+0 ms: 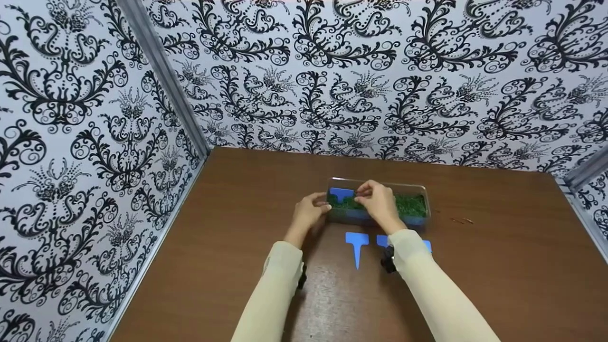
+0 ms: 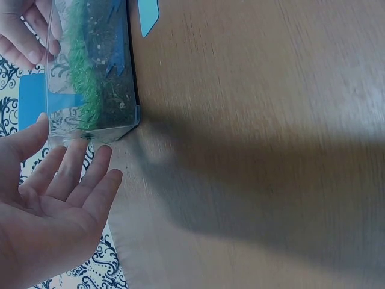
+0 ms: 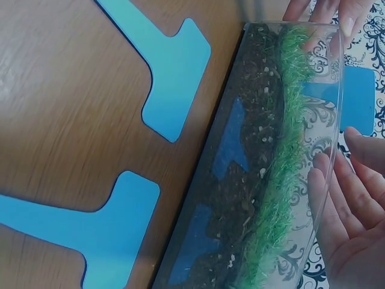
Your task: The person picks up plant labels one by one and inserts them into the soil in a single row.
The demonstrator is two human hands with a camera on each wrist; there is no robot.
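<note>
A clear plastic box point(image 1: 426, 202) holds soil and green grass point(image 3: 292, 102). A blue T-shaped plant label point(image 1: 342, 193) stands upright in the grass near its left end. My left hand point(image 1: 311, 209) is at that end, its relaxed fingers at the outside of the wall and the thumb by the rim. Over the box, my right hand point(image 1: 380, 204) reaches past the rim beside the label. Its fingers are loosely bent, with the thumb apart from them and nothing visible between them in the right wrist view.
On the table in front of the box lies a blue T-shaped label point(image 1: 357, 244); another blue label point(image 1: 382, 241) is partly hidden by the right forearm. Small thin brown pieces point(image 1: 461, 220) lie right of the box. A patterned wall point(image 1: 332, 95) stands behind the table.
</note>
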